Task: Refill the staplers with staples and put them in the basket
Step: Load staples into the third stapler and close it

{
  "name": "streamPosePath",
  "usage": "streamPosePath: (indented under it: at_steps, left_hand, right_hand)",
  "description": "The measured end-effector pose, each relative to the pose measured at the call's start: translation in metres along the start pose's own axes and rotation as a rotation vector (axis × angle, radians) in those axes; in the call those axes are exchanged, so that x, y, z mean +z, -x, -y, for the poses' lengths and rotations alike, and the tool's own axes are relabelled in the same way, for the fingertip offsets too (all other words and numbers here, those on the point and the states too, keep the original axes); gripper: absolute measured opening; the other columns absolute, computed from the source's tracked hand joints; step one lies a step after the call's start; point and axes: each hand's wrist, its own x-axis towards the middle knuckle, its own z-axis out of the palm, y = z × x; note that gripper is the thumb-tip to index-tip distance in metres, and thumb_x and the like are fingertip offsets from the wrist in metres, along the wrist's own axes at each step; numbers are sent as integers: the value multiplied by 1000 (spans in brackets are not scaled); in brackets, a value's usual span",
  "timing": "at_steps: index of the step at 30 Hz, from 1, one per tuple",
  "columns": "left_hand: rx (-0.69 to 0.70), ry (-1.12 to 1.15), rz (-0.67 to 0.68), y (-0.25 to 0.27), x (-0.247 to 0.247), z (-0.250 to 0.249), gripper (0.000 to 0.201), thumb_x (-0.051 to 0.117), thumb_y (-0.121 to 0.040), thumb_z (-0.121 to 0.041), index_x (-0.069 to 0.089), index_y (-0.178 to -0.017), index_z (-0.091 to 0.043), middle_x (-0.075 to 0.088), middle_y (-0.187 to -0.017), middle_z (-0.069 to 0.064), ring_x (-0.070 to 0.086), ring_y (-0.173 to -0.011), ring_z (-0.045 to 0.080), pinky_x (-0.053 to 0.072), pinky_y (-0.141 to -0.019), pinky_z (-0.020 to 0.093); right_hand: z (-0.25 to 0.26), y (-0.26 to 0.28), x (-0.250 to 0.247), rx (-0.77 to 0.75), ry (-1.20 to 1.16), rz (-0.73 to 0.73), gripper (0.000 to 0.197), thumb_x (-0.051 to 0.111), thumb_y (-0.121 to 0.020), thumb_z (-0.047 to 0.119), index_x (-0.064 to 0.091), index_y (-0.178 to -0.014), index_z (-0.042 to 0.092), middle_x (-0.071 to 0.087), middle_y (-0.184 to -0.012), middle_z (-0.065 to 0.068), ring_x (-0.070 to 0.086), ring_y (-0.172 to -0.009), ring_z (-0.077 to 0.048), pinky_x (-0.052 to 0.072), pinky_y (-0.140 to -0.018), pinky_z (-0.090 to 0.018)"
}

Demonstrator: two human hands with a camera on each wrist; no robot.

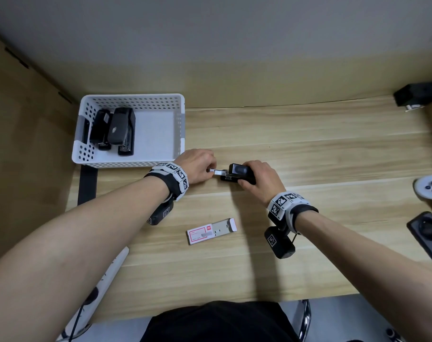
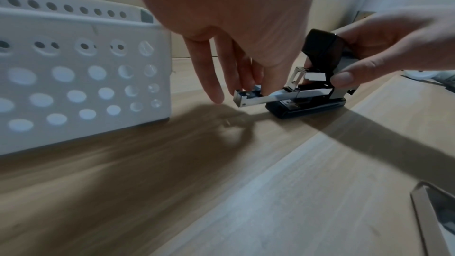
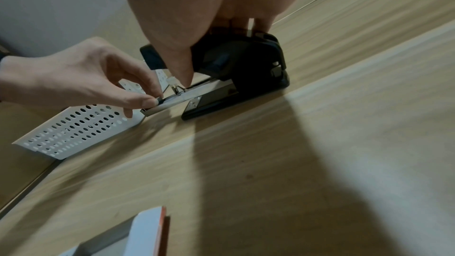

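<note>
A black stapler (image 1: 238, 174) (image 2: 317, 92) (image 3: 236, 69) stands on the wooden table at mid-centre, its metal staple tray (image 2: 261, 98) (image 3: 169, 102) slid out to the left. My right hand (image 1: 261, 178) grips the stapler's body from above and behind. My left hand (image 1: 200, 166) pinches the outer end of the slid-out tray with thumb and fingertips (image 3: 147, 100). A white perforated basket (image 1: 128, 99) (image 2: 74, 77) sits at the back left with two black staplers (image 1: 118, 129) lying in it. An open red-and-white staple box (image 1: 210, 230) lies near the front.
A black device (image 1: 417, 95) sits at the far right back corner. A white controller (image 1: 429, 188) and a dark case (image 1: 429, 233) lie along the right edge. A side panel rises left of the basket; a wall stands behind the table.
</note>
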Motion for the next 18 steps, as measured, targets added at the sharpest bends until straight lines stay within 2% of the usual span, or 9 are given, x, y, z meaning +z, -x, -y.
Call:
streamPosePath:
  at_steps: [11,18]
  left_hand:
    - [15,16,18,0,-1,2,11,62,-88,-26,70,-90,-19,58,-91,-5,58,-86,20,46,-71,32]
    - [32,20,17,-2,2,3,16,65,-91,-31,71,-96,-18,60,-95,-3,59,-91,21,47,-76,34]
  right_hand:
    - [0,-2,1,9,21,4,38,63,-88,32,54,-120,14,61,-110,-5,54,-99,-26,42,-85,-37]
    - [0,-2,1,18,19,9,37,63,-87,32,54,-119,15,61,-110,-6,54,-99,-27,41,-85,-38]
